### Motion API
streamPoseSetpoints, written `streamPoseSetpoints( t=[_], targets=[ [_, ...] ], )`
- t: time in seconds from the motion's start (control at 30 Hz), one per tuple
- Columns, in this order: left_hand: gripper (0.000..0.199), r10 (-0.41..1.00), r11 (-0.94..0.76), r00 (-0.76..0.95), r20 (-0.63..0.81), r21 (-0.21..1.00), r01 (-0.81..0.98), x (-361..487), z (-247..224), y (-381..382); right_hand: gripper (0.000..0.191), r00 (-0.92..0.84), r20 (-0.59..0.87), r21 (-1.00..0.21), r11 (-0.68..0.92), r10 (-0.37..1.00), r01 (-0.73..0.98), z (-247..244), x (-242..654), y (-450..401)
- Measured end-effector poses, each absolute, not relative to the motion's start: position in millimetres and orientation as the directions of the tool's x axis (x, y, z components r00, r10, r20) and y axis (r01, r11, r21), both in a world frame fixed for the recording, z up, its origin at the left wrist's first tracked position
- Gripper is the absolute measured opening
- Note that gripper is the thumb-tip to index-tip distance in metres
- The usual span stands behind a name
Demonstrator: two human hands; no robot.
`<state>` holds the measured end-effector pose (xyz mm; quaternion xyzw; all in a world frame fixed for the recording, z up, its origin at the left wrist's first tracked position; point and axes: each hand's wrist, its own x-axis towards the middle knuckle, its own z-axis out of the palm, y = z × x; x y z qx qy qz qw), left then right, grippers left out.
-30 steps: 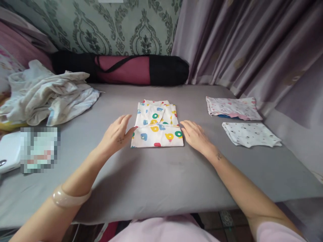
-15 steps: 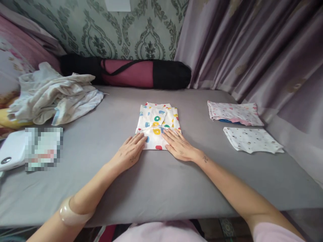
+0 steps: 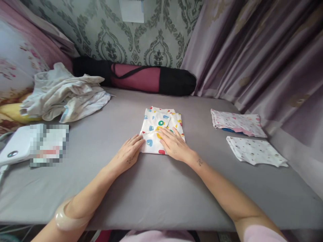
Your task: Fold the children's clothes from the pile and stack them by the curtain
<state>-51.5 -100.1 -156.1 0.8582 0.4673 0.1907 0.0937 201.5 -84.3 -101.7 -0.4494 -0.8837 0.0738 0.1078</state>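
A folded white garment with red, blue, yellow and green prints lies flat in front of me. Its lower part is turned up over the rest. My left hand rests at its left edge, fingers stretched out with the tips touching the cloth. Across the lower right part lies my right hand, palm down and fingers extended, covering some of the print. Neither hand grips anything.
On the grey sheet, a pink-patterned folded cloth and a dotted white one lie right. Rumpled clothes and a white device are left. A long black-and-maroon bag spans the back.
My right hand has slid slightly inward over the garment's fold. The left hand has shifted out to the garment's left edge. The camera view has turned a little.
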Motion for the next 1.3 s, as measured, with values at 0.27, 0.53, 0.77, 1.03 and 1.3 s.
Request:
streamPoseSetpoints(
  t=[0.27, 0.53, 0.77, 1.03, 1.3],
  targets=[
    [0.040, 0.821, -0.569, 0.480, 0.310, 0.362, 0.739, -54.3, -159.8, -97.4, 0.060, -0.577, 0.080, -0.225, 0.579, 0.813, 0.784, -130.6, 179.9, -55.5],
    [0.037, 0.819, -0.568, 0.436, 0.373, 0.417, 0.710, -55.0, -151.6, -97.8, 0.061, -0.574, -0.022, -0.274, 0.548, 0.818, 0.791, -133.5, 180.1, -46.9],
    [0.035, 0.845, -0.527, 0.381, 0.376, 0.464, 0.712, -56.6, -146.7, -94.3, 0.055, -0.623, 0.029, -0.249, 0.609, 0.782, 0.753, -118.9, 148.3, -53.8],
    [0.029, 0.887, -0.402, 0.176, 0.426, 0.531, 0.746, -60.9, -142.8, -92.8, 0.060, -0.695, 0.074, -0.210, 0.693, 0.715, 0.690, -132.4, 116.6, -49.8],
    [0.026, 0.902, -0.380, 0.170, 0.398, 0.540, 0.751, -61.6, -139.5, -92.6, 0.063, -0.686, 0.045, -0.243, 0.674, 0.726, 0.697, -144.8, 113.0, -48.8]
  ],
)
